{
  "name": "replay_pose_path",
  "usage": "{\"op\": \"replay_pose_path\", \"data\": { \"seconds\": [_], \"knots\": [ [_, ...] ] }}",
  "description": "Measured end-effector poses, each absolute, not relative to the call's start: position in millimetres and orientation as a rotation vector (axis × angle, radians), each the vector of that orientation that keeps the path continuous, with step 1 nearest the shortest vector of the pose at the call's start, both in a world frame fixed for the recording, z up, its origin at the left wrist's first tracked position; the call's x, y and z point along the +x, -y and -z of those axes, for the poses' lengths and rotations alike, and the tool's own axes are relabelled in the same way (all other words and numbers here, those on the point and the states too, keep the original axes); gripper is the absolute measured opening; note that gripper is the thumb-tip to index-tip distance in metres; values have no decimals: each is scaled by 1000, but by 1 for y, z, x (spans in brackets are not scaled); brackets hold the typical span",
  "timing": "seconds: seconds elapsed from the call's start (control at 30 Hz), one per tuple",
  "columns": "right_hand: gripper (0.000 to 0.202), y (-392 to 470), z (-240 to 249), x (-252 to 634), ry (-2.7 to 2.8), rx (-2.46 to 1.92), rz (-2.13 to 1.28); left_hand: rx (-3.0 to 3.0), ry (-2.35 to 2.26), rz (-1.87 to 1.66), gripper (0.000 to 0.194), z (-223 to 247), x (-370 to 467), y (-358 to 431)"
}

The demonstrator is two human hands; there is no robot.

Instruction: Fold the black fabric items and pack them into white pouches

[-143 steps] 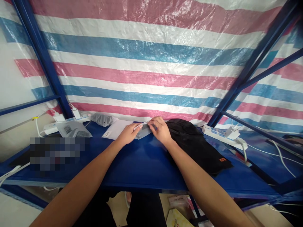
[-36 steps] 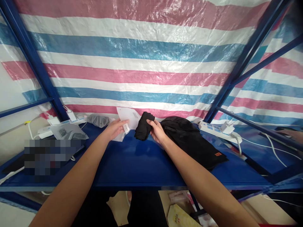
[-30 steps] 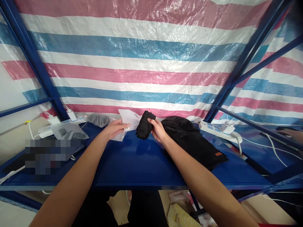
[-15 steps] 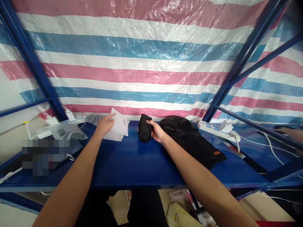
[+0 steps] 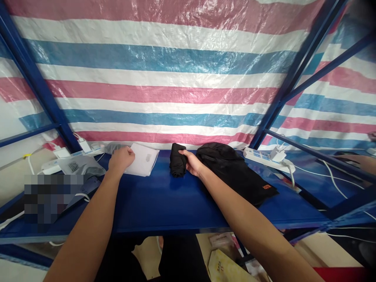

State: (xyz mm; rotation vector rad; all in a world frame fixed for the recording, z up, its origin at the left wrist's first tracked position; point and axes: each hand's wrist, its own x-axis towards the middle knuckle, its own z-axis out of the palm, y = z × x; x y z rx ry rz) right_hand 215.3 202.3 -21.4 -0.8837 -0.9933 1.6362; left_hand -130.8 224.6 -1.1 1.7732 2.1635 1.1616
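A tightly rolled black garment stands out against the blue shelf, with my right hand gripping its right side, thumb on top. To the left lies a stack of frosted white plastic bags, with small print on the top one. My left hand is closed at the left edge of that stack, fingers curled over it. What its fingertips hold, if anything, is hidden. Right of the roll, a folded black garment with orange lettering lies flat, partly behind my right forearm.
Power strips with plugs stand at the back left and right. A clear bag and a pixelated area are at the left. Blue frame posts flank the shelf. A yellow box sits below.
My left hand has drawn left and down, its fingers now curled. The raised bag corner is no longer up; the stack looks flat with print showing. My right hand still grips the roll.
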Motion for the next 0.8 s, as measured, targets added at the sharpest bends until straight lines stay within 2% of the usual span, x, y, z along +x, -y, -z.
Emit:
{"op": "replay_pose_path", "data": {
  "seconds": [0.23, 0.37, 0.43, 0.53, 0.63, 0.8],
  "knots": [
    [26, -199, 16, 212, 930, -892, -1638, 2145, -2240, -1037, 10, 4, -112, -208],
    [33, -199, 12, 210, 919, -851, -1700, 2094, -1914, -1178, 14, -1, -96, -206],
    [35, -198, 13, 209, 912, -835, -1721, 1999, -1566, -1273, 24, -4, -80, -203],
    [29, -199, 17, 208, 977, -817, -1684, 1767, -1089, -1260, 58, -7, -51, -191],
    [23, -202, 22, 208, 1071, -874, -1589, 1702, -991, -1220, 77, -5, -31, -180],
    [34, -207, 16, 212, 1094, -1044, -1142, 1682, -1106, -1314, 63, 1, -24, -181]
  ]
}}
